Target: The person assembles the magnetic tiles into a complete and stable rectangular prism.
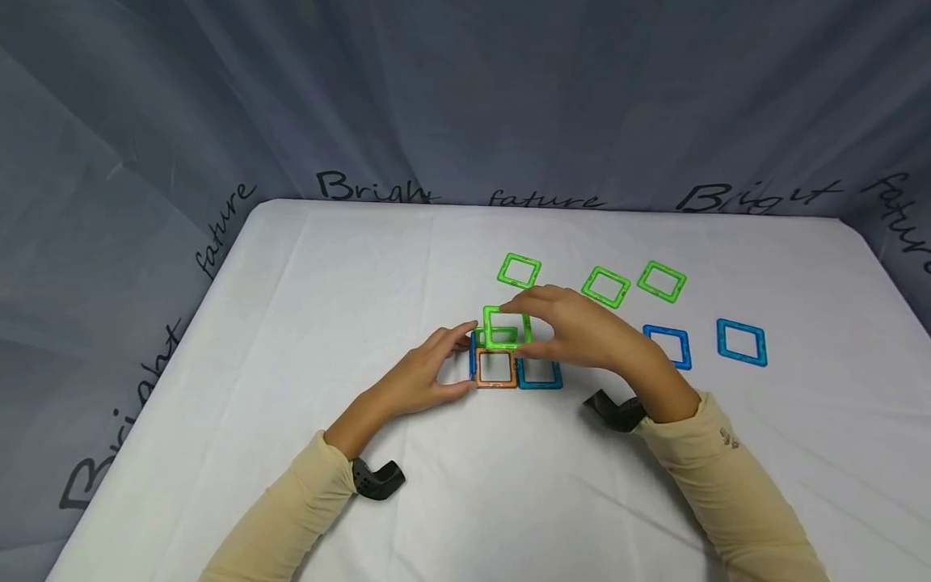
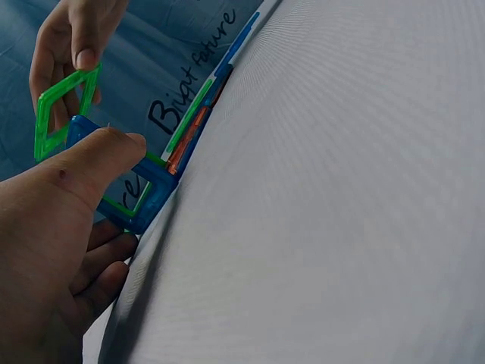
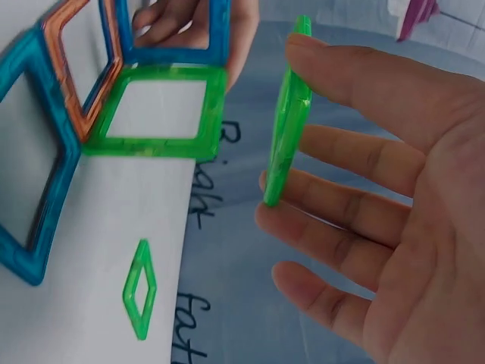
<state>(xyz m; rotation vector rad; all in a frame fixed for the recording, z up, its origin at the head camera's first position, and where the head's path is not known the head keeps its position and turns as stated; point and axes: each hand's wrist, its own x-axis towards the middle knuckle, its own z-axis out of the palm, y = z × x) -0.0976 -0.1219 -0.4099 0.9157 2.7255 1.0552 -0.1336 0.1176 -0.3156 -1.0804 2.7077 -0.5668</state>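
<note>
A green square frame [image 1: 488, 327] is pinched by my right hand [image 1: 589, 335] between thumb and fingers; the right wrist view shows this held green frame [image 3: 289, 121] edge-on. Below it, an orange square [image 1: 496, 384] and a teal-blue square [image 1: 541, 385] lie side by side on the table. A blue square [image 2: 155, 201] stands upright at the orange one's left, and another green square [image 3: 151, 148] adjoins it behind the orange one. My left hand [image 1: 414, 376] touches the upright blue square with thumb and fingers around its edges.
Three green squares, one at the back [image 1: 520, 270] and two farther right [image 1: 606, 287] [image 1: 662, 281], lie on the white table [image 1: 327, 267]. Blue squares [image 1: 680, 362] [image 1: 742, 341] lie to the right, the nearer partly behind my right arm. Grey cloth [image 1: 465, 97] hangs behind.
</note>
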